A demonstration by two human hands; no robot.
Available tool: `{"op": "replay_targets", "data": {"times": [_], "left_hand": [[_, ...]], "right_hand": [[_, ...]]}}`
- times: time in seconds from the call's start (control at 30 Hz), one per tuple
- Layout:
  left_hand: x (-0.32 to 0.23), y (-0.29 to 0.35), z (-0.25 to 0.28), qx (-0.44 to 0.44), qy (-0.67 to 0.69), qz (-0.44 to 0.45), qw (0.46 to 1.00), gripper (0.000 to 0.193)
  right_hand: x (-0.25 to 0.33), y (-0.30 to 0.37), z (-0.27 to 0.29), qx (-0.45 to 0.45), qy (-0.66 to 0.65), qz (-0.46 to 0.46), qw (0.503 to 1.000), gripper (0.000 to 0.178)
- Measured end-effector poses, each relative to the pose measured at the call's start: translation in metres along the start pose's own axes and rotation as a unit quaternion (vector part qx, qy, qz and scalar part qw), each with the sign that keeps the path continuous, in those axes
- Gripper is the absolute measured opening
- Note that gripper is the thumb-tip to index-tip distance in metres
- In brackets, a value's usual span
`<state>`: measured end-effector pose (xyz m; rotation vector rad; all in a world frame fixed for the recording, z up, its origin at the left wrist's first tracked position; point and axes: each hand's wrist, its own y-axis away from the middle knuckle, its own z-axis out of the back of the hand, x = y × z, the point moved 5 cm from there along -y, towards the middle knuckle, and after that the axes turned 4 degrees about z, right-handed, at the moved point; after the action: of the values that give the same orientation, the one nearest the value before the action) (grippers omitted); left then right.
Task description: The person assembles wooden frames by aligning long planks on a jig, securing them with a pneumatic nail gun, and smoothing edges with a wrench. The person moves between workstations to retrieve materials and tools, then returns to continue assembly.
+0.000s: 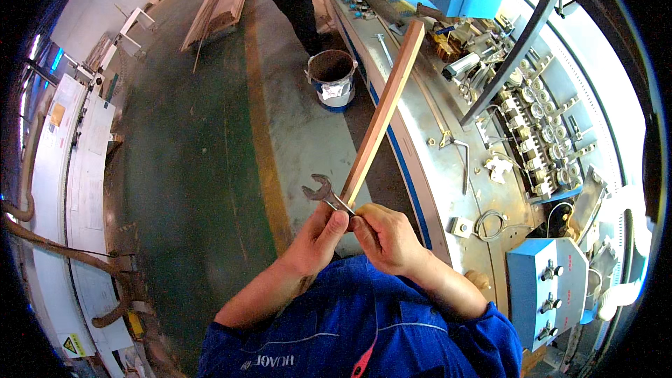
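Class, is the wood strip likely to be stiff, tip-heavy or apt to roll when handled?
The strip is probably stiff: it looks straight, though the left hand and right hand are only at its near end. Its long reach beyond them may make it feel tip-heavy. Its flat faces suggest sliding rather than rolling.

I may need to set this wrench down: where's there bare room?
The metal bed looks bare between the bent hex key and the blue stripe along its edge. The green floor between the white machine and yellow line also looks open. It's crowded around the roller assembly; nearer the person, a small block and coiled cable lie close together.
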<state>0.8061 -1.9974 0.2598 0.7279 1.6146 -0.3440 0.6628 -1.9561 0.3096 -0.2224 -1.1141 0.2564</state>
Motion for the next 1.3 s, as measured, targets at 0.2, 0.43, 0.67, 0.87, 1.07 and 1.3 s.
{"op": "replay_targets", "data": {"times": [0.2, 0.43, 0.67, 0.87, 1.07, 1.3], "left_hand": [[0.0, 0.001, -0.001, -0.011, -0.048, 0.004, 0.999, 0.045], [0.0, -0.001, -0.006, -0.049, -0.055, 0.007, 0.997, 0.04], [0.007, -0.005, -0.006, -0.065, -0.048, 0.019, 0.997, 0.04], [0.015, -0.007, 0.002, -0.049, -0.015, 0.049, 0.998, 0.044], [-0.007, -0.009, 0.0, 0.019, -0.018, 0.071, 0.997, 0.054], [-0.008, -0.005, 0.006, 0.033, -0.014, 0.061, 0.997, 0.043]], "right_hand": [[0.008, -0.004, 0.012, 0.027, 0.014, 0.001, 1.0, 0.016], [0.004, -0.004, 0.016, 0.025, 0.003, -0.016, 1.0, 0.02], [-0.02, -0.001, 0.012, 0.03, -0.073, 0.008, 0.997, 0.027], [-0.034, -0.005, 0.003, 0.062, -0.159, -0.03, 0.985, 0.03], [-0.062, 0.028, 0.01, -0.148, -0.192, -0.065, 0.968, 0.032], [-0.003, 0.004, 0.034, -0.162, 0.259, 0.176, 0.936, 0.019]]}}
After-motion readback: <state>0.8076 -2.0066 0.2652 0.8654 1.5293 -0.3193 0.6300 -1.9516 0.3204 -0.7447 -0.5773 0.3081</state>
